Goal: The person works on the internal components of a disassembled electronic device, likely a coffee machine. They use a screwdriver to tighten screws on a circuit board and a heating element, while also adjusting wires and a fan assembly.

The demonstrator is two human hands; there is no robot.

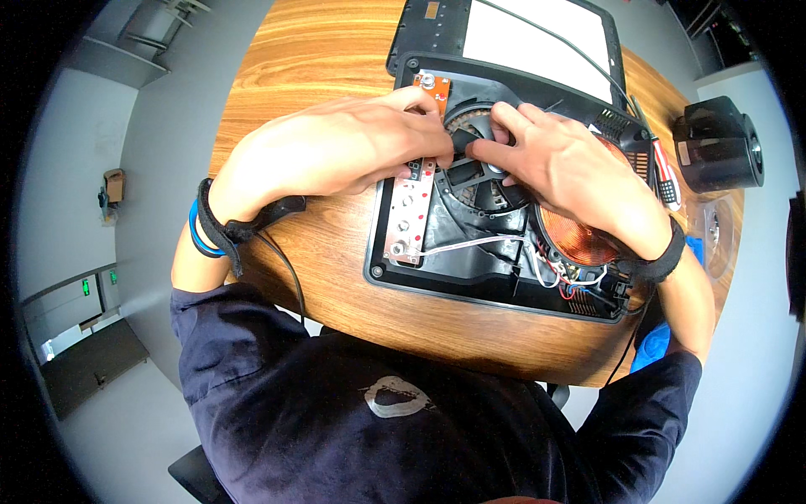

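Note:
An opened induction cooker base (453, 281), a black plastic shell, lies in front of me. Set in its middle is a round black cooling fan (480, 198). My left hand (369, 134) reaches over a narrow control board (406, 217), its bent fingers closed at the fan's left side. From the other side my right hand (567, 160) comes down on the fan, thumb and curled fingers gripping near the hub. Both hands partly hide the fan, so the exact grip is hard to see. Beneath my right wrist shows a copper coil (571, 239).
Behind the base lies a black-framed panel (546, 42) with a white surface and a cable across it. A white wire (474, 244) runs from the board toward the coil. A black device (714, 143) and a red-and-white tool (666, 175) are at the right of the wooden table (327, 252).

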